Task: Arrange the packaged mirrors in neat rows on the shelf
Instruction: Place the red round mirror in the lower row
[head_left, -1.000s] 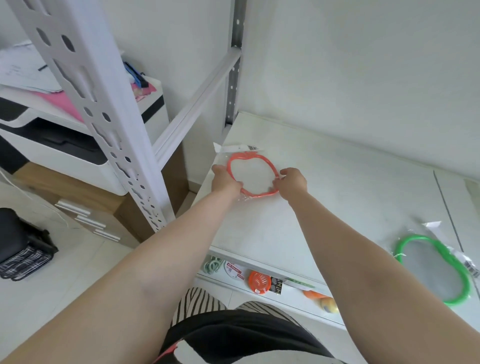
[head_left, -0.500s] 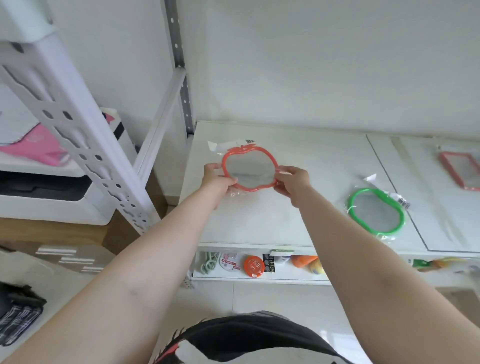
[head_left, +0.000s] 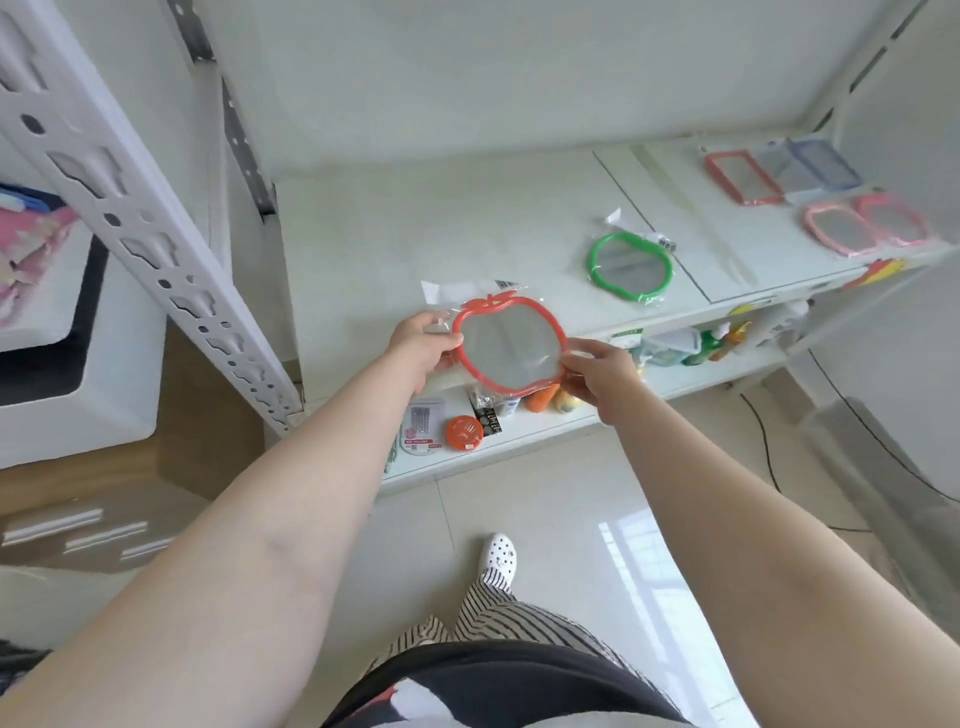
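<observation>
We have both arms stretched forward and slightly down, forearms converging on one object. Our left hand (head_left: 422, 347) grips the left edge of the red apple-shaped mirror (head_left: 511, 345), fingers curled round its rim and thumb lying on the frame. Our right hand (head_left: 602, 373) pinches the right edge, fingers curled on the clear wrapper and the frame beneath it. The mirror hangs between our fingers, raised off the shelf (head_left: 395, 244) at its front edge and tilted toward us; the wrapper's flap with a barcode sticks up beyond our left fingertips.

Further out past our right fingers, a green apple-shaped mirror (head_left: 629, 268) lies flat on the shelf in its bag. Well beyond it to the right lie a red rectangular mirror (head_left: 743, 176), a blue rectangular one (head_left: 823, 163) beside it, and two pink mirrors (head_left: 865, 228) touching or overlapping, near the shelf's front edge. Below our hands, a lower shelf (head_left: 675, 379) carries small packaged goods, including an orange round case (head_left: 464, 432).
</observation>
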